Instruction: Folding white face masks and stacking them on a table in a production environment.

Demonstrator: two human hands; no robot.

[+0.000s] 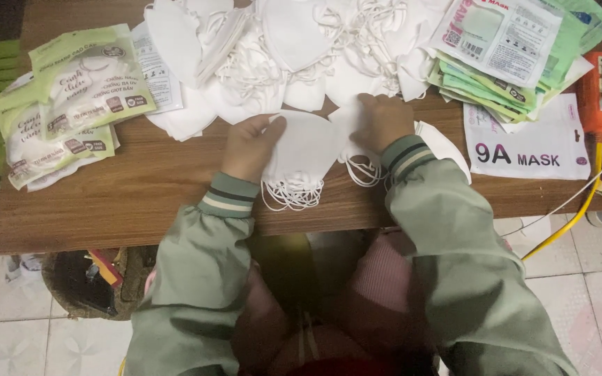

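My left hand [249, 146] grips the left edge of a small stack of folded white masks [304, 150] lying on the wooden table [141, 195], their ear loops [290, 195] hanging toward the front edge. My right hand [382, 120] rests fingers-down on another white mask [346, 122] just right of that stack, close to the big heap of loose white masks [294, 49] at the back of the table. More ear loops [364, 170] trail under my right wrist.
Filled green-and-white mask packets [71, 97] lie at the left. A pile of flat empty packets [517, 56] sits at the right, with a white packet [531, 143] below. An orange tool [593, 104] and yellow cable [573, 219] are at the right edge. A basket [88, 282] stands on the floor.
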